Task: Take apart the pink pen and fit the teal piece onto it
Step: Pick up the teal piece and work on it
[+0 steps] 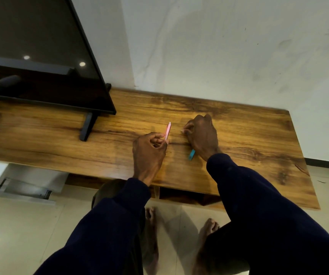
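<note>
My left hand [148, 153] pinches the lower end of the pink pen [168, 132], which points up and away over the wooden table [249, 139]. My right hand [202, 133] rests knuckles-up on the table just to the right, its fingertips curled onto a small pale piece [182, 131] that is mostly hidden. The teal piece [191, 154] lies flat on the wood, partly tucked under my right wrist. Both arms wear dark blue sleeves.
A black flat screen [46, 62] on a dark stand [87, 126] fills the table's left part. A white wall rises behind the table. The table's front edge [179, 187] is near my bare feet on a tiled floor.
</note>
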A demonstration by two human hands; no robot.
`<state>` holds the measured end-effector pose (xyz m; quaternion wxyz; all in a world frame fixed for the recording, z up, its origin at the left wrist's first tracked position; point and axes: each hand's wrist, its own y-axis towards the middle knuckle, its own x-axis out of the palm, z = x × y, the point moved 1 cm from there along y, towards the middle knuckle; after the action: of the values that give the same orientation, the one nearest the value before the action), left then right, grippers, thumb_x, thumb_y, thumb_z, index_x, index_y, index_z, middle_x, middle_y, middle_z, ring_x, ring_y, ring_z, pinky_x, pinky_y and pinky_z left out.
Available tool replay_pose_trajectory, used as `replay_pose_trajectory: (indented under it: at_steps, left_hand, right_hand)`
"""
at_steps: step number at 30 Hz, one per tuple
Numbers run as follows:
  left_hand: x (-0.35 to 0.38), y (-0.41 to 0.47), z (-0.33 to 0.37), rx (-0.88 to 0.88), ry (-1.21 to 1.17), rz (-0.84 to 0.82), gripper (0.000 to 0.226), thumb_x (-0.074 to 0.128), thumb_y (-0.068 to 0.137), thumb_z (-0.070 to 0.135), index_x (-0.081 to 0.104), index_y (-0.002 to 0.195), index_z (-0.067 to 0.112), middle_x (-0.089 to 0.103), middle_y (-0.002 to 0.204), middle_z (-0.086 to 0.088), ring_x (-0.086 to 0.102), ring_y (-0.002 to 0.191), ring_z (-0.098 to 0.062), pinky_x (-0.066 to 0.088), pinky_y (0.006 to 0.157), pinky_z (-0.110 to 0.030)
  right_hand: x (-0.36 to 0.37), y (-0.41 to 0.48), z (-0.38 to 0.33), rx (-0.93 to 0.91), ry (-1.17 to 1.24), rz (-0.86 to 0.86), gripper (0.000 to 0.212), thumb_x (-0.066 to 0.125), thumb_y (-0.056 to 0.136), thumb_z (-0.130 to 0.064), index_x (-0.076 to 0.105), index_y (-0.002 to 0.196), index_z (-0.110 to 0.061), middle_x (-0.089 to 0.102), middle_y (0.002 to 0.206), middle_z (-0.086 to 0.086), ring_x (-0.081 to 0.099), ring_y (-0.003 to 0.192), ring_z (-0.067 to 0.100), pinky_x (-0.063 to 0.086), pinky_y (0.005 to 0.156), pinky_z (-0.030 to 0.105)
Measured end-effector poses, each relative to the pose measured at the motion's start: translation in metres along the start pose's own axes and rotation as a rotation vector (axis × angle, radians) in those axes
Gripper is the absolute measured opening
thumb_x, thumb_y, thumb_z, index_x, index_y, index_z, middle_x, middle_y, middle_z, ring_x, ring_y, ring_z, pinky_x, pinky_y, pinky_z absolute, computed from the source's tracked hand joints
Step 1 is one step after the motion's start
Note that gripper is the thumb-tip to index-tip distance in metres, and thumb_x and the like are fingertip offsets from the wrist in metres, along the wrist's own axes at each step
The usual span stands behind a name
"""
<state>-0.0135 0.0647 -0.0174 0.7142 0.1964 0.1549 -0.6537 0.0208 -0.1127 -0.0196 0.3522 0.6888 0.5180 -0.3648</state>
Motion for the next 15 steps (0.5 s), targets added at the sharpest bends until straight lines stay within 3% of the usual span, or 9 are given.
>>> replay_pose_trajectory:
  at_steps: [3,7,11,15]
  left_hand:
    - [0.005,0.004,-0.004,-0.006,0.039,-0.031,0.03,0.079,0.089,0.019,0.074,0.118,0.011,0.075,0.106,0.003,0.068,0.089,0.0,0.053,0.076,-0.004]
    - [0.015,0.01,-0.007,-0.006,0.111,-0.104,0.023,0.079,0.09,0.019,0.077,0.112,0.012,0.078,0.103,-0.002,0.072,0.094,-0.009,0.063,0.086,-0.03]
    - [0.022,0.012,-0.005,0.008,0.175,-0.141,0.026,0.077,0.091,0.019,0.076,0.115,0.008,0.077,0.105,-0.003,0.073,0.092,-0.01,0.062,0.08,-0.023]
    - [0.024,0.012,-0.004,0.056,0.242,-0.168,0.024,0.077,0.092,0.018,0.077,0.114,0.01,0.078,0.105,-0.005,0.072,0.09,-0.01,0.063,0.079,-0.026]
  right_hand:
    - [-0.001,0.0,0.001,-0.006,0.024,0.0,0.009,0.077,0.09,-0.019,0.079,0.095,-0.011,0.071,0.102,0.009,0.053,0.117,0.026,0.056,0.085,0.04]
    - [0.002,0.0,0.005,-0.039,0.025,-0.004,0.013,0.076,0.092,-0.022,0.079,0.098,-0.011,0.073,0.104,0.006,0.052,0.118,0.025,0.056,0.086,0.042]
    - [0.002,0.0,0.01,-0.057,0.025,0.001,0.017,0.074,0.093,-0.025,0.079,0.102,-0.012,0.072,0.107,0.005,0.051,0.118,0.023,0.053,0.085,0.034]
    - [-0.004,0.001,0.016,-0.086,0.027,0.012,0.017,0.073,0.094,-0.024,0.079,0.102,-0.01,0.071,0.107,0.006,0.051,0.119,0.025,0.05,0.083,0.032]
